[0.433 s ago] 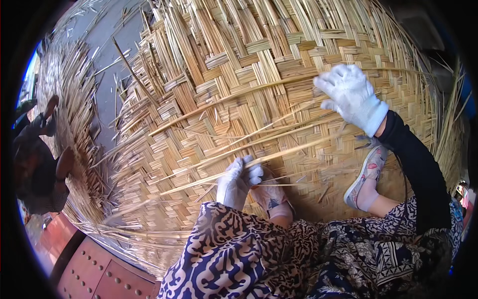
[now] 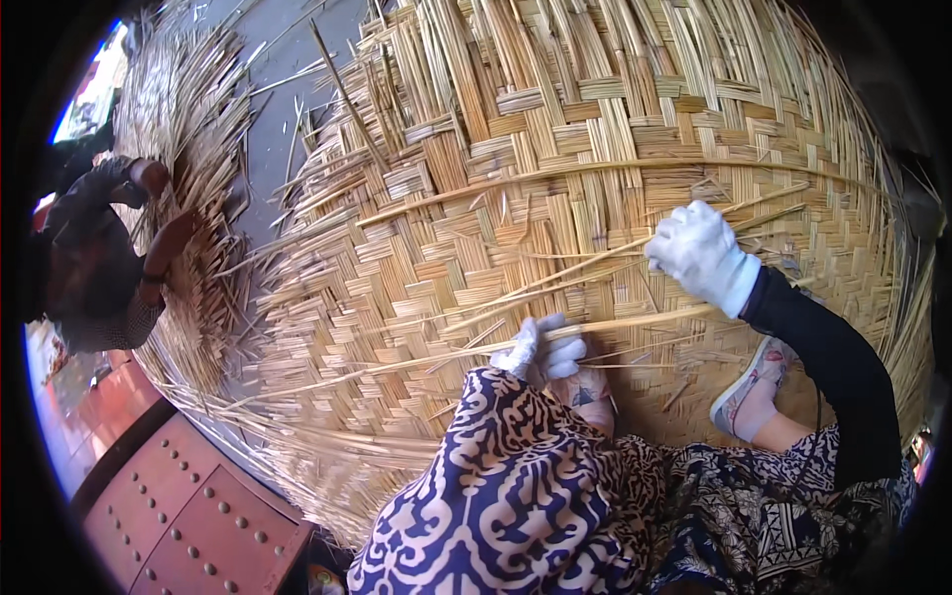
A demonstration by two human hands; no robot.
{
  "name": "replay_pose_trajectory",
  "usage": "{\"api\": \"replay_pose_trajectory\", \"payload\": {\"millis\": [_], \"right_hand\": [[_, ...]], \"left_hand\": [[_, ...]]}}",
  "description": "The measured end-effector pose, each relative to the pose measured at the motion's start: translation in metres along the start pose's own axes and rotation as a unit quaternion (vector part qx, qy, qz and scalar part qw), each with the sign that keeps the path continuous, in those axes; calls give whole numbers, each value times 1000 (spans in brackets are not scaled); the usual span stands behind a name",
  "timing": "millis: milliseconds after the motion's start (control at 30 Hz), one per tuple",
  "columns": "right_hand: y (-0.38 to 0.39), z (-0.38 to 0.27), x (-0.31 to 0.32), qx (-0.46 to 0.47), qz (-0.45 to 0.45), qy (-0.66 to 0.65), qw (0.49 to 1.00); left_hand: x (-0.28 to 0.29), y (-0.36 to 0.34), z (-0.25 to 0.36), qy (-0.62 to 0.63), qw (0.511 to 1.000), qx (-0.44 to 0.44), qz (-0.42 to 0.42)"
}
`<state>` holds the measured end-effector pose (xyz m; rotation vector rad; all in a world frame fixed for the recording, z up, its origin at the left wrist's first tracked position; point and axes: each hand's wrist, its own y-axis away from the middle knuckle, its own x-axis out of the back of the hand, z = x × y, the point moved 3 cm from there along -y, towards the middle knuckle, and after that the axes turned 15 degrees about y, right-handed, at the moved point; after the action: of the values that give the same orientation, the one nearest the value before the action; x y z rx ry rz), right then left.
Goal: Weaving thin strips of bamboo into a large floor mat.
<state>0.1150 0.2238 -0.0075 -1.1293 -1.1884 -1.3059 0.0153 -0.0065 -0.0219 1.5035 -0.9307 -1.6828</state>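
Note:
My left hand (image 2: pixel 540 349), in a pale glove, is closed around long straw-coloured reed strips (image 2: pixel 635 320) that run sideways over a large woven mat (image 2: pixel 436 283). My right hand (image 2: pixel 702 256), also gloved, is above and right of my left one, its fingers curled down over other loose strips, apparently gripping them. The mat has a checked weave in its upper part and a finer pattern nearer me; a longer reed (image 2: pixel 565 169) lies across it above my hands.
A co-worker's hands (image 2: pixel 162 243) are at a heap of loose reeds (image 2: pixel 183 89) at the left, beside grey floor (image 2: pixel 278 59). A red studded panel (image 2: pixel 193 506) stands at the lower left. My feet (image 2: pixel 754 387) rest on the mat under my patterned clothing.
My right hand has moved down and a little left over the mat, its fingers now more tightly curled. The view has shifted, and the co-worker at the left has moved their arms.

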Motion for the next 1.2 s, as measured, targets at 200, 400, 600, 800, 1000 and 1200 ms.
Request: {"api": "replay_pose_trajectory", "payload": {"millis": [200, 400, 600, 800, 1000, 1200], "right_hand": [[16, 30, 21, -126, -5, -219, 968], [14, 30, 10, -87, 4, -236, 968], [28, 36, 6, -156, 22, -283, 946], [22, 6, 50, -97, 188, -57, 976], [21, -33, 39, -106, 127, -51, 985], [17, 0, 19, -212, 68, 7, 975]], "left_hand": [[13, -12, -14, -54, 944, 255, -201], [-37, 13, 12, -331, 873, 284, -218], [-66, 9, 16, -365, 890, 199, -188], [-80, -6, 9, -282, 941, -11, -186], [-74, -29, 5, -101, 986, -110, -76], [-59, -35, -3, -93, 991, -63, -79]]}}
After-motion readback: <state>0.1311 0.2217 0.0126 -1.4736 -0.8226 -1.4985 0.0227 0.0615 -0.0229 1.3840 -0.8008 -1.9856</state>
